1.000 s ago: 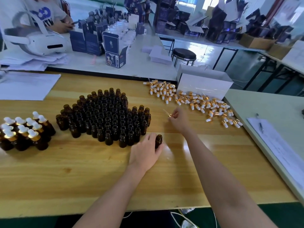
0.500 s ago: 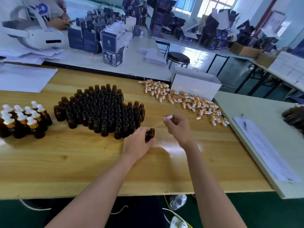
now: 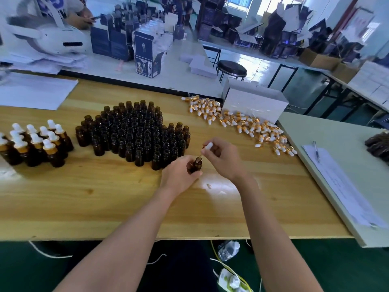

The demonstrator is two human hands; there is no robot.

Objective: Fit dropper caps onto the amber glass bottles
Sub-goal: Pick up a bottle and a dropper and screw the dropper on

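Hovering cap, R grip, just above bottle, L grip.

No legible txt — box print & shirt lettering too blurred to read.

The wooden table bears uncapped amber bottles, capped bottles, loose dropper caps and a white box.

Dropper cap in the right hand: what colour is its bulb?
White; the dropper cap in the right hand shows best in the head view.
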